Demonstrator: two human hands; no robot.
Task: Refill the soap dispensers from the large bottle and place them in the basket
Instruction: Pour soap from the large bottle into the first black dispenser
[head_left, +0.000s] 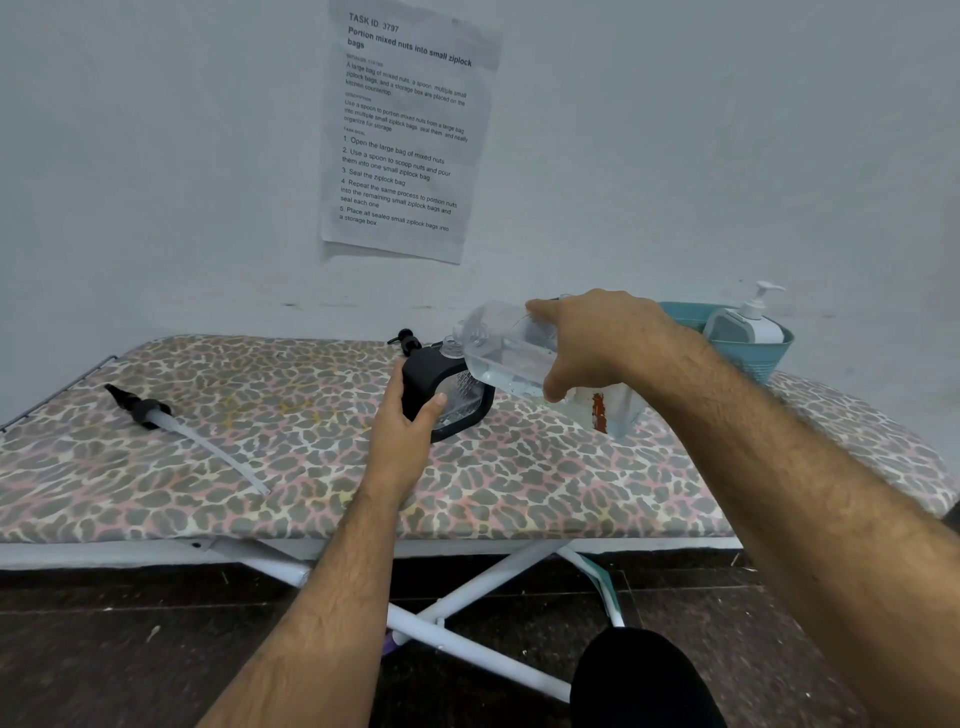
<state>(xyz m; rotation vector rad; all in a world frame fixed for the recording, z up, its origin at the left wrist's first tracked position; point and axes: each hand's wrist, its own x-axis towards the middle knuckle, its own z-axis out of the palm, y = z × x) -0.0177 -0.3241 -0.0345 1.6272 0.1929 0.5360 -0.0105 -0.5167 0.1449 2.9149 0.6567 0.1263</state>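
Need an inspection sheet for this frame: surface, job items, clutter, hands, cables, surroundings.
Surface: ironing board with leopard-print cover, on white crossed legs.
Job items: large clear bottle tilted, mouth at the neck of the black dispenser; teal basket at far right holds a grey-and-white dispenser.
Clutter: black pump with long tube lying on the left; a second black pump behind the dispenser.
Hands: left hand grips the black dispenser; right hand grips the large bottle.
Cables: nothing seen.
Surroundings: pale wall with printed sheet; dark floor.
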